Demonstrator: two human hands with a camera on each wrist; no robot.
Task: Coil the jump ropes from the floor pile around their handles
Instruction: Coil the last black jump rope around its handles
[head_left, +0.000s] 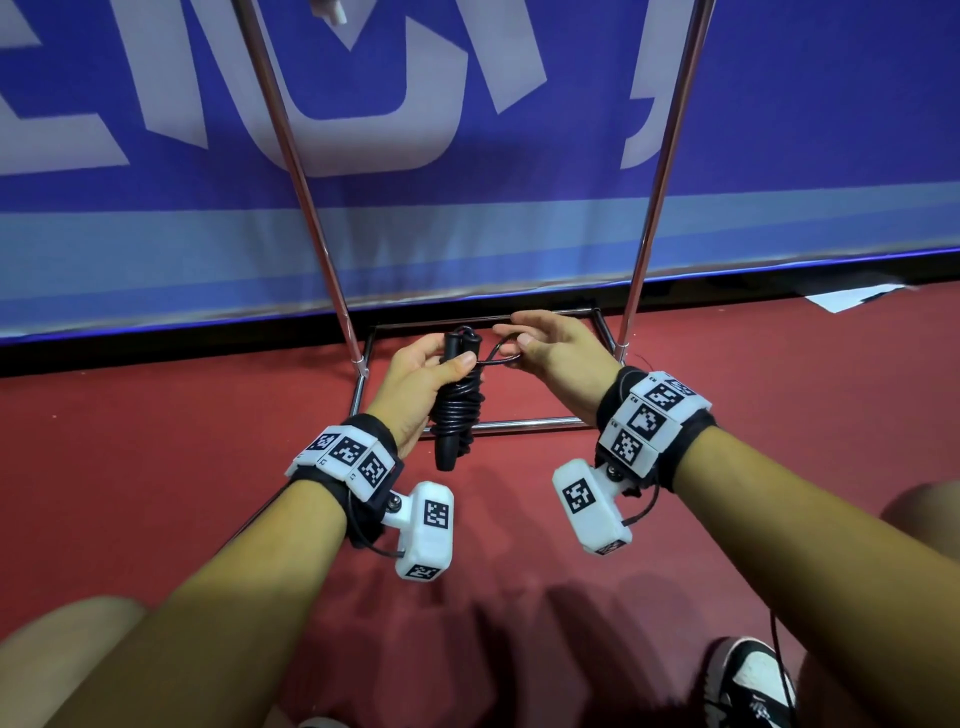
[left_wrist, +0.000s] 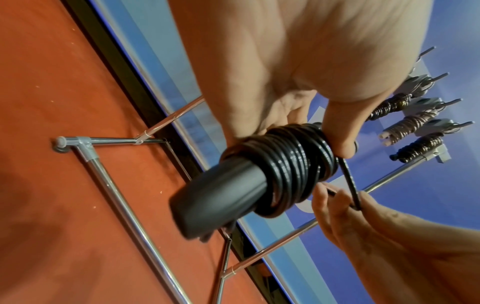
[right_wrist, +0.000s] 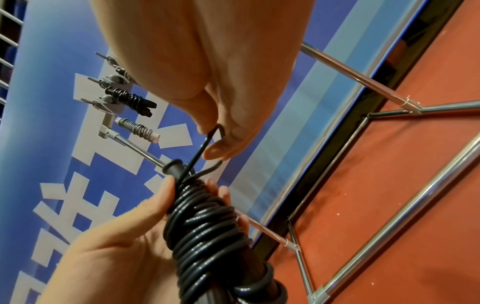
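Head view, left hand (head_left: 415, 384) clasping coiled jump rope (head_left: 456, 402) (black), right hand (head_left: 550, 348) apparently pinching its loose loop (head_left: 501, 353)

Large pale letters on the blue banner (head_left: 519, 156) are cropped; none can be read.

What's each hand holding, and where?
Left hand grips the coiled rope around its handles; right hand pinches the last free loop.
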